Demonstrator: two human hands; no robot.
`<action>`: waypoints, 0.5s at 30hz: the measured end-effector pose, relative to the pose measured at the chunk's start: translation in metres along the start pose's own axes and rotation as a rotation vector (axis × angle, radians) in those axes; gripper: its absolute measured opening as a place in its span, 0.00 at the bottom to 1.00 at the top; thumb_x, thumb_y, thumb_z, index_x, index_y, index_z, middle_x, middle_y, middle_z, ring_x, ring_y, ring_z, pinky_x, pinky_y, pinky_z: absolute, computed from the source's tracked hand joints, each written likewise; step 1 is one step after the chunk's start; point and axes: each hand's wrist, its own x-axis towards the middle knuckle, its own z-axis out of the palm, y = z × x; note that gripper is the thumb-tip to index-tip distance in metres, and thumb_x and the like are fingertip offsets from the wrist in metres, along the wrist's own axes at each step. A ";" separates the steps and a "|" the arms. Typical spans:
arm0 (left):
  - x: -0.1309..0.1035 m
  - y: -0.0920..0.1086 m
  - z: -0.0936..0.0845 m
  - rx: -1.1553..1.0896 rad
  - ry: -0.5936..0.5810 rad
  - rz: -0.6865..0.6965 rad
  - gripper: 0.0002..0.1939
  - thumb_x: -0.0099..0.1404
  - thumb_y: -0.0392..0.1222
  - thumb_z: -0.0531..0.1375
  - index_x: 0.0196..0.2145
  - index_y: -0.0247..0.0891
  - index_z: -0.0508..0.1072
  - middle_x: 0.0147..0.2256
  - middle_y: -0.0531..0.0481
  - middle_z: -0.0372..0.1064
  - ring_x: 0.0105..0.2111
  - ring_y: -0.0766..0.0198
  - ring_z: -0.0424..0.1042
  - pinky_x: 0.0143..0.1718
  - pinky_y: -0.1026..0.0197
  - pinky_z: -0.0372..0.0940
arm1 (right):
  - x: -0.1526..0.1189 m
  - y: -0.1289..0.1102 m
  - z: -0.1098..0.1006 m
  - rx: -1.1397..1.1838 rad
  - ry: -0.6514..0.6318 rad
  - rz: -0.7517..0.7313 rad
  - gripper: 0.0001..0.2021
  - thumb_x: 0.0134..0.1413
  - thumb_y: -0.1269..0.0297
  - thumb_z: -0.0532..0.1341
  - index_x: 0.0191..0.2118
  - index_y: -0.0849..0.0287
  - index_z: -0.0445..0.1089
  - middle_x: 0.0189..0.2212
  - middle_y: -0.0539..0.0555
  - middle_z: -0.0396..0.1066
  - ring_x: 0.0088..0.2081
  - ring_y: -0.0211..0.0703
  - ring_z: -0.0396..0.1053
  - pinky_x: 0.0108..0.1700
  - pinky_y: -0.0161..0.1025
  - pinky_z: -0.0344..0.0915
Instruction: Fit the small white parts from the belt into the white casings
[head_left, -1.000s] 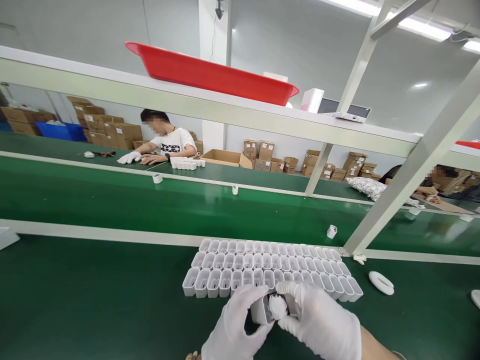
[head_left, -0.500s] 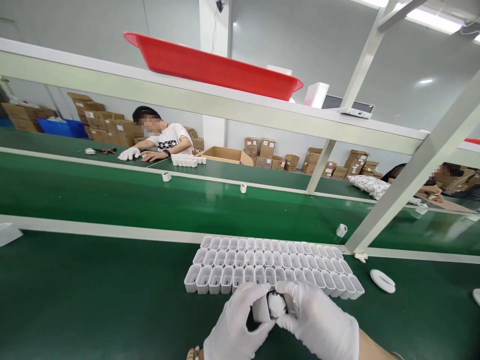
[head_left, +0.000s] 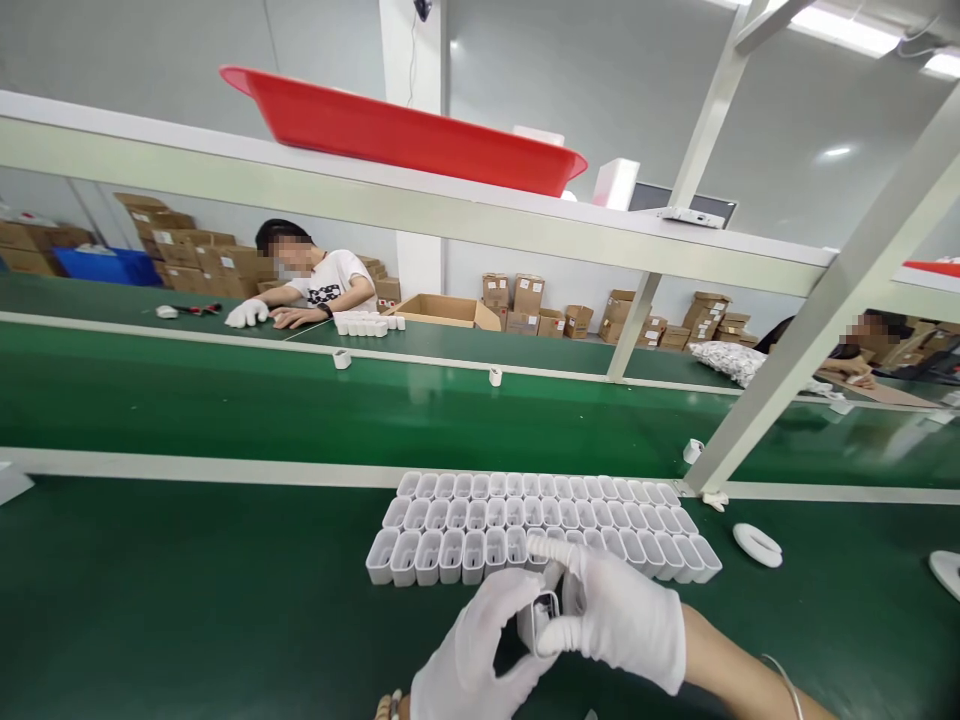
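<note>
My gloved left hand point(head_left: 480, 645) is closed around a white plastic housing point(head_left: 529, 628), its open end turned toward my right hand. Inside the opening I see a white and dark part, mostly hidden by fingers. My gloved right hand point(head_left: 611, 615) curves over that end, thumb on the rim, index finger raised and stretched out, the other fingers partly hidden. Just beyond both hands stand rows of open white housings point(head_left: 450, 555), packed side by side on the dark green table point(head_left: 225, 600).
A green conveyor point(head_left: 225, 400) carries several small white housings point(head_left: 342, 359). A slanting white post point(head_left: 795, 330) stands at right, near a white oval ring point(head_left: 757, 545). Overhead, a shelf bears a red tray point(head_left: 405, 135). Across the belt a person point(head_left: 330, 285) sits working.
My right index finger has lifted off the housing, and the thumb now covers part of its opening. The white rounded part has become mostly hidden. Housings on the belt have moved right.
</note>
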 end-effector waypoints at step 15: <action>0.007 0.012 0.009 0.220 0.086 -0.098 0.24 0.64 0.32 0.57 0.56 0.47 0.64 0.50 0.44 0.73 0.43 0.54 0.79 0.41 0.51 0.79 | 0.012 0.012 -0.022 -0.219 0.350 0.217 0.16 0.54 0.74 0.65 0.49 0.61 0.70 0.24 0.44 0.68 0.25 0.34 0.68 0.26 0.30 0.68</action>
